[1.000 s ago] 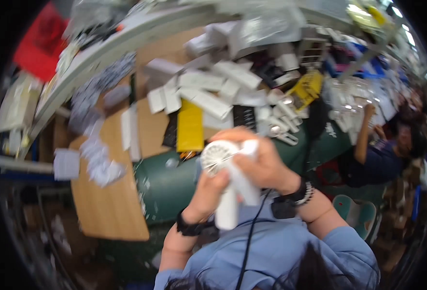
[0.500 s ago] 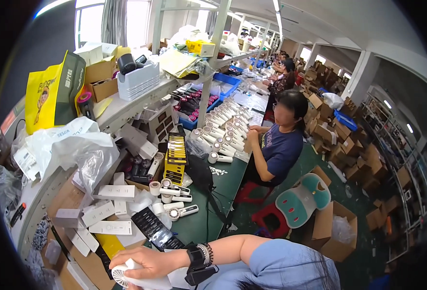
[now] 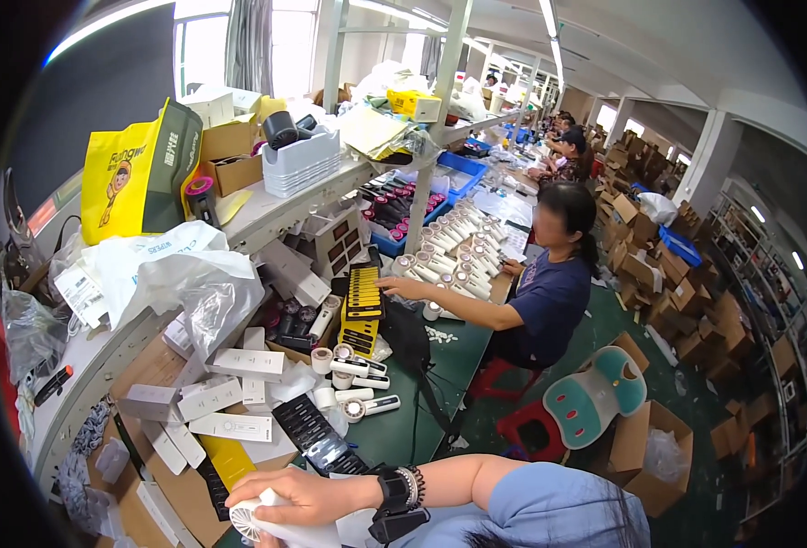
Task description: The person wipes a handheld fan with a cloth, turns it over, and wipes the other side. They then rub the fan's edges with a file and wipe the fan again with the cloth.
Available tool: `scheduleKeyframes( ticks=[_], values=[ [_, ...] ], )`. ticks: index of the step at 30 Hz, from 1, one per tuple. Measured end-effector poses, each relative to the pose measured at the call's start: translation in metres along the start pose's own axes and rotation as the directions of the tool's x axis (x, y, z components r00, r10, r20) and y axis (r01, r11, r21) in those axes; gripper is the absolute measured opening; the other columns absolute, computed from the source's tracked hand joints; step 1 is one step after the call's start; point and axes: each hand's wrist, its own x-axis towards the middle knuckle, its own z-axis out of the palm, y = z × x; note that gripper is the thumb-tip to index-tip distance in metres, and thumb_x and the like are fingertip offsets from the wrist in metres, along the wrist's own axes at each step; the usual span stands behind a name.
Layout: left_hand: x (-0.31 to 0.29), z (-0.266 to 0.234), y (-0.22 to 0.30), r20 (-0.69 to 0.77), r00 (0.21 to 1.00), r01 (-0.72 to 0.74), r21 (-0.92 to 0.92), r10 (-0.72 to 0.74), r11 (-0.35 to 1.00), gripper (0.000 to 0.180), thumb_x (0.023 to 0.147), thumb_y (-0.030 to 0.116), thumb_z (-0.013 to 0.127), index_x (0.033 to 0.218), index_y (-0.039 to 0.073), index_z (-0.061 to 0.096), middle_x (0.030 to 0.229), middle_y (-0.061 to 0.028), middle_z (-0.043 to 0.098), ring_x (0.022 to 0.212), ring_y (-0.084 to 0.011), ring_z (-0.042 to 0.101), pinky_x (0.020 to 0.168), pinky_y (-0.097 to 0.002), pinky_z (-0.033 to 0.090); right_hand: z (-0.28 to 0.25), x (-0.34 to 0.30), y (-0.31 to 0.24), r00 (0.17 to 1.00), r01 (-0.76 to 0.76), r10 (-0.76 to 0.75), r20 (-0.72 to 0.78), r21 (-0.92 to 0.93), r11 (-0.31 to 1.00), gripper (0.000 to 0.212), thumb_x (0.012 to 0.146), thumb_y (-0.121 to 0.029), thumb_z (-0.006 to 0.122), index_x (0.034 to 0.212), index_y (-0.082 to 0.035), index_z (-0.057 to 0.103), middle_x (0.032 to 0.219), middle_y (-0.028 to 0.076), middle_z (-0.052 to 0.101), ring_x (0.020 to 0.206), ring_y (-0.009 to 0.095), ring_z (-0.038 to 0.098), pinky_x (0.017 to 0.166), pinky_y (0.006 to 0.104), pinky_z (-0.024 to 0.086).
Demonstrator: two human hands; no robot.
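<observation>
At the lower edge my right hand [image 3: 298,493] is closed around a white handheld fan [image 3: 246,521], its round ribbed grille facing left. A dark band and a coil bracelet sit on that wrist. A sliver of skin shows under the fan at the picture's edge; it may be my left hand, whose fingers are otherwise out of sight. Beside my right hand lie a yellow sheet [image 3: 227,459] and a black tray with slots [image 3: 317,434]. Several more white handheld fans [image 3: 367,405] rest on the green bench top just beyond.
White boxes [image 3: 246,363] are heaped on the left. Plastic bags [image 3: 171,274] hang over the shelf edge. A co-worker [image 3: 554,288] sits farther along, an arm reaching over the bench by many fans [image 3: 463,247]. A teal-backed seat [image 3: 595,397] and cartons [image 3: 655,457] stand right.
The view has shifted, so the scene sits farther right and slightly lower. The co-worker's arm has stretched out to the yellow-and-black packs. My right hand still grips the handheld fan.
</observation>
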Motion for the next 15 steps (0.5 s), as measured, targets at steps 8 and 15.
scheduleKeyframes(
  ticks=[8, 15],
  values=[
    [-0.007, -0.002, -0.006, -0.023, 0.999, 0.037, 0.004, -0.037, 0.999, 0.065, 0.085, 0.04, 0.051, 0.133, 0.002, 0.029, 0.126, -0.0123, 0.043, 0.112, -0.0237, 0.046, 0.092, -0.0358, 0.04, -0.001, -0.004, -0.013, 1.0, 0.012, -0.013, -0.019, -0.04, 0.999, 0.042, 0.091, -0.026, 0.043, 0.127, -0.003, 0.041, 0.12, 0.016, 0.047, 0.106, 0.028, 0.051, 0.089, 0.0343, 0.04],
    [-0.015, -0.007, -0.008, -0.053, 0.996, 0.075, 0.017, -0.074, 0.997, 0.067, 0.085, 0.042, 0.051, 0.134, 0.002, 0.027, 0.127, -0.0122, 0.042, 0.113, -0.0239, 0.045, 0.093, -0.0364, 0.039, 0.002, -0.008, -0.012, 0.998, 0.031, -0.036, -0.054, -0.08, 0.996, 0.04, 0.093, -0.026, 0.041, 0.125, -0.004, 0.044, 0.118, 0.016, 0.049, 0.106, 0.028, 0.051, 0.089, 0.0334, 0.04]
  ],
)
